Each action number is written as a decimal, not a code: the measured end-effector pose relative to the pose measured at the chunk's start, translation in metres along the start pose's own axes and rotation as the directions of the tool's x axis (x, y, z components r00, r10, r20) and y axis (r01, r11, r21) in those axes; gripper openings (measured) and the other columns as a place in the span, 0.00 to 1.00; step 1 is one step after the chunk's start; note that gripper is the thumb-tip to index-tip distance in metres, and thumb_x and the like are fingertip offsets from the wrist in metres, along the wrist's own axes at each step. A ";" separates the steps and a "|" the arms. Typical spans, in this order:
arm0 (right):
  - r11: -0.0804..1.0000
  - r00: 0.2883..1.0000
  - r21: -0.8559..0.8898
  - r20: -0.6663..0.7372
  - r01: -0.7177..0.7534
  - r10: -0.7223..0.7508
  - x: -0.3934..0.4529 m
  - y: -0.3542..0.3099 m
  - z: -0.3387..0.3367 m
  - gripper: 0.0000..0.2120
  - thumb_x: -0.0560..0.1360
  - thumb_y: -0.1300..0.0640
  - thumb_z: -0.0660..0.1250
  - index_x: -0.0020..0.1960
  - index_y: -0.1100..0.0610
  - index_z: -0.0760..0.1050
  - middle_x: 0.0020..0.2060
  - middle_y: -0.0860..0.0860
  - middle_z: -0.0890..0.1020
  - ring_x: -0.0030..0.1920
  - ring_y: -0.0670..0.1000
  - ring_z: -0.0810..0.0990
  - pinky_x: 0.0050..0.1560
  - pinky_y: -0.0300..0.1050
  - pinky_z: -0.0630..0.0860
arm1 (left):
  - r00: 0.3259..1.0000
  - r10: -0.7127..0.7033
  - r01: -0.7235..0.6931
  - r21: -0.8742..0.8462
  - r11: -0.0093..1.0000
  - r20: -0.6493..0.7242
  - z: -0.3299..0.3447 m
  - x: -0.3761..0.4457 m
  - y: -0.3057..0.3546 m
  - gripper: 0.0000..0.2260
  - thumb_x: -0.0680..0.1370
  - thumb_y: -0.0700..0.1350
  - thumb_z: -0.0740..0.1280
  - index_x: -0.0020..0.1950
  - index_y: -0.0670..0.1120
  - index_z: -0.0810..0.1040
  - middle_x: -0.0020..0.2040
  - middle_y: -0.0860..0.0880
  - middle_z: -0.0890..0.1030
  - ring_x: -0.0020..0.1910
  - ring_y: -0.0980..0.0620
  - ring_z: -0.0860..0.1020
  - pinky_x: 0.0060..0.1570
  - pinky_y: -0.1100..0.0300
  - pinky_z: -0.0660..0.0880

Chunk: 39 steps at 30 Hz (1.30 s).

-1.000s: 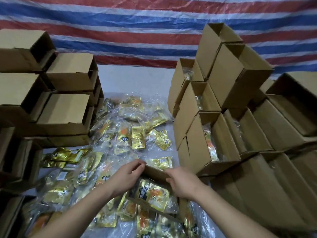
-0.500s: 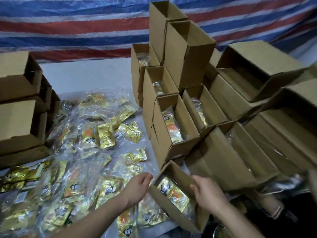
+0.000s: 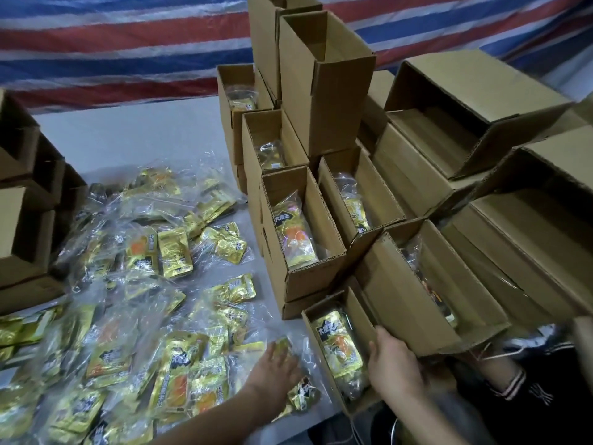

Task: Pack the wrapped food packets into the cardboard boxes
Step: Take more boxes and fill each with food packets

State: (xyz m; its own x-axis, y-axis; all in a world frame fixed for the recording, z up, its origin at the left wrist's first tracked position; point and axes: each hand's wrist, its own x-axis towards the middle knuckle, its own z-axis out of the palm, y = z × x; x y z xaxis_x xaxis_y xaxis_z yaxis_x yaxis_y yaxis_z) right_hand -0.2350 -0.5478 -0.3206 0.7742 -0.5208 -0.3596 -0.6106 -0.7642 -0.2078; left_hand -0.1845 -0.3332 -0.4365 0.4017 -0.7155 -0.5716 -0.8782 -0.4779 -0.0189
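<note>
Striped red-white-blue tarp behind grey tabletop.

A white table is covered on its near left part by a loose heap of gold food packets in clear wrap. The left hand is laid flat, fingers spread, on packets near the table's front edge. Just to its right, an open cardboard box with one gold packet lying inside is gripped at its right wall by the right hand. Behind it, more open boxes are stacked in rows, several with a packet inside. Further boxes are piled at the left edge. A red, white and blue striped sheet is hung behind the table.
</note>
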 end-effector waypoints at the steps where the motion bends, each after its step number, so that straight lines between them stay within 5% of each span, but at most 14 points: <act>1: 1.000 1.000 -0.005 0.006 -0.005 0.005 0.003 -0.001 0.002 0.13 0.83 0.56 0.57 0.67 0.53 0.71 0.53 0.51 0.84 0.53 0.54 0.83 0.41 0.41 0.69 | 1.000 -0.024 0.023 0.009 1.000 0.004 0.001 -0.002 -0.005 0.32 0.83 0.55 0.58 0.82 0.49 0.45 0.81 0.41 0.48 0.79 0.36 0.44 0.73 0.36 0.36; 6: 1.000 0.997 -0.018 0.074 0.013 -0.011 0.015 -0.005 0.017 0.12 0.83 0.57 0.58 0.65 0.55 0.71 0.55 0.53 0.83 0.55 0.56 0.82 0.45 0.43 0.72 | 0.995 -0.086 0.084 0.039 0.996 0.054 -0.001 -0.015 -0.027 0.32 0.82 0.59 0.57 0.81 0.47 0.48 0.80 0.38 0.52 0.79 0.34 0.49 0.76 0.36 0.42; 16: 0.995 0.985 0.095 0.169 -0.041 0.025 0.027 -0.011 0.020 0.20 0.81 0.56 0.62 0.69 0.65 0.69 0.64 0.63 0.78 0.64 0.60 0.77 0.61 0.47 0.72 | 0.993 -0.086 0.087 -0.013 0.996 0.086 -0.021 -0.039 -0.027 0.31 0.84 0.60 0.46 0.81 0.44 0.47 0.81 0.40 0.47 0.79 0.37 0.42 0.76 0.39 0.38; 19: 0.994 0.997 0.092 0.031 0.062 -0.065 0.017 -0.032 0.009 0.28 0.75 0.59 0.69 0.72 0.67 0.68 0.67 0.65 0.75 0.66 0.63 0.75 0.65 0.54 0.73 | 0.994 -0.110 0.104 -0.202 0.974 -0.018 -0.025 -0.052 -0.038 0.29 0.84 0.57 0.51 0.81 0.44 0.51 0.81 0.41 0.50 0.80 0.41 0.44 0.76 0.42 0.37; 22: 0.935 0.912 0.036 -0.236 0.352 -0.334 0.000 -0.069 0.004 0.25 0.62 0.68 0.78 0.59 0.65 0.80 0.56 0.64 0.82 0.57 0.63 0.79 0.52 0.55 0.77 | 0.962 -0.217 0.138 -0.396 0.908 -0.164 -0.023 -0.077 -0.061 0.27 0.84 0.54 0.53 0.80 0.44 0.55 0.80 0.41 0.55 0.80 0.43 0.49 0.78 0.44 0.39; 25: 0.821 0.803 0.091 -0.296 0.563 -0.518 -0.019 -0.121 0.008 0.17 0.59 0.72 0.80 0.44 0.59 0.83 0.39 0.56 0.85 0.39 0.58 0.84 0.39 0.50 0.79 | 0.885 -0.394 0.219 -0.526 0.822 -0.247 -0.013 -0.107 -0.091 0.22 0.84 0.52 0.52 0.74 0.44 0.65 0.75 0.42 0.66 0.76 0.43 0.59 0.78 0.44 0.49; 28: 0.686 0.704 0.160 -0.154 0.710 -0.693 -0.024 -0.168 0.022 0.08 0.66 0.68 0.77 0.42 0.58 0.82 0.35 0.51 0.83 0.37 0.51 0.83 0.36 0.40 0.73 | 0.768 -0.580 0.327 -0.613 0.719 -0.271 0.007 -0.143 -0.124 0.15 0.81 0.50 0.53 0.62 0.47 0.74 0.61 0.47 0.76 0.62 0.47 0.71 0.70 0.48 0.64; 30: 0.671 0.682 0.220 0.034 0.708 -0.731 -0.023 -0.198 0.034 0.02 0.76 0.61 0.70 0.48 0.57 0.81 0.41 0.50 0.81 0.45 0.50 0.82 0.44 0.43 0.75 | 0.675 -0.688 0.369 -0.685 0.629 -0.268 0.024 -0.169 -0.146 0.15 0.80 0.50 0.55 0.60 0.48 0.76 0.58 0.49 0.77 0.59 0.49 0.73 0.65 0.51 0.68; 33: 0.655 0.618 0.143 0.235 0.742 -0.750 -0.017 -0.233 0.056 0.10 0.82 0.50 0.60 0.59 0.51 0.76 0.48 0.43 0.76 0.51 0.43 0.75 0.47 0.36 0.69 | 0.531 -0.808 0.421 -0.748 0.513 -0.256 0.053 -0.207 -0.172 0.15 0.80 0.49 0.57 0.59 0.46 0.79 0.56 0.49 0.79 0.56 0.49 0.75 0.60 0.54 0.72; 39: 0.699 0.618 0.096 0.393 0.709 -0.681 -0.004 -0.289 0.087 0.18 0.82 0.51 0.60 0.70 0.53 0.70 0.67 0.50 0.74 0.65 0.49 0.73 0.61 0.40 0.69 | 0.368 -0.930 0.540 -0.807 0.239 -0.029 0.101 -0.242 -0.206 0.18 0.80 0.55 0.58 0.69 0.52 0.72 0.66 0.52 0.73 0.62 0.51 0.73 0.64 0.53 0.73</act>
State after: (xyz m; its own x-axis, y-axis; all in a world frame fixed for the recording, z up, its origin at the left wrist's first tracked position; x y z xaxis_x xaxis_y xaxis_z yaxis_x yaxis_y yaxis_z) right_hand -0.0757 -0.2915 -0.3381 0.8290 0.3478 -0.4379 0.1063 -0.8668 -0.4873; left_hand -0.1273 -0.0103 -0.3766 0.9714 0.1666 -0.1689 0.2170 -0.9118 0.3487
